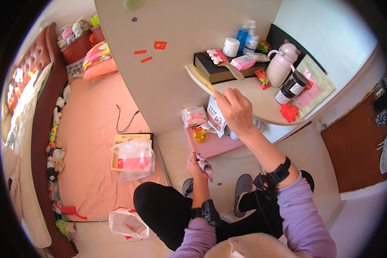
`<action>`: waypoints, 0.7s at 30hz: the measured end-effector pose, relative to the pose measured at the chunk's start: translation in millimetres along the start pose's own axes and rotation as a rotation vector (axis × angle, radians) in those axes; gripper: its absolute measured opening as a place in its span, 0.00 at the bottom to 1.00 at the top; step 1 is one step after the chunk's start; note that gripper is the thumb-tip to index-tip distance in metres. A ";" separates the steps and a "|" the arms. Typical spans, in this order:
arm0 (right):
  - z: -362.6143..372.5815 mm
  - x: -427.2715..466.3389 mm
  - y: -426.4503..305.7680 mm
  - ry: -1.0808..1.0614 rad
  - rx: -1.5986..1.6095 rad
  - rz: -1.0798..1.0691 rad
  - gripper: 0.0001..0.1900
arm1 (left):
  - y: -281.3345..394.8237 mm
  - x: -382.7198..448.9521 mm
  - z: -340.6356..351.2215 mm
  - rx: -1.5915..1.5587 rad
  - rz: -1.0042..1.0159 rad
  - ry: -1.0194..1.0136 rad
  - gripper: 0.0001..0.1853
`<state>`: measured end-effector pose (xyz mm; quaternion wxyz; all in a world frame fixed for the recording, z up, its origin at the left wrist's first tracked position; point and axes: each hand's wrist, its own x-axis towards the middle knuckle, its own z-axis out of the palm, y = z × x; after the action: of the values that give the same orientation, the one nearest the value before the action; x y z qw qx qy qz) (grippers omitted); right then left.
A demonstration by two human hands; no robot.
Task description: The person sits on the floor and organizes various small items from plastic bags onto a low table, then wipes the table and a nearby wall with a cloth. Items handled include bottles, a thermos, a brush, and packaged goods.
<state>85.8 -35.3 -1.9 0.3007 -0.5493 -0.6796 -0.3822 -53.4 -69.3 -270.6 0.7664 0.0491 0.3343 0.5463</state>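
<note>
My right hand (233, 108) grips one end of a long, thin yellow item (203, 78) at the front edge of the curved shelf (259, 101). Its exact kind is unclear. Just behind that item lies a black box (204, 66) with a wooden-handled hairbrush (233, 70) on top. Lower down, my left hand (195, 166) holds a crumpled mauve cloth (204, 166). Near this hand is the pink lower shelf (213, 150), bearing a plastic-wrapped pack (193, 116), a white pouch (215, 114) and a small box of gold-wrapped pieces (200, 135).
A bear-lidded flask (280, 66), stacked dark jars (291, 87), a white jar (231, 47) and bottles (251, 40) stand on the upper shelf. Left is a bed (87, 154) with an organizer tray (114, 158) under clear plastic. A white bag (122, 222) sits on the floor.
</note>
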 end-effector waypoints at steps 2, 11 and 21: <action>15.6 2.6 -0.7 -0.052 -0.055 -0.005 0.13 | 1.2 -0.1 -0.9 -0.010 -0.005 0.012 0.09; 40.9 -3.2 6.9 -0.187 -0.032 0.032 0.17 | -1.1 3.8 0.2 -0.069 -0.025 0.051 0.10; 49.6 -9.5 16.1 -0.157 -0.021 0.030 0.08 | -11.4 21.2 -7.1 -0.103 -0.096 -0.104 0.11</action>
<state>104.2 3.5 -32.9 0.2463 -0.5907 -0.6888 -0.3406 -44.5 -57.5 -290.8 0.8096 0.0219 0.2674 0.5221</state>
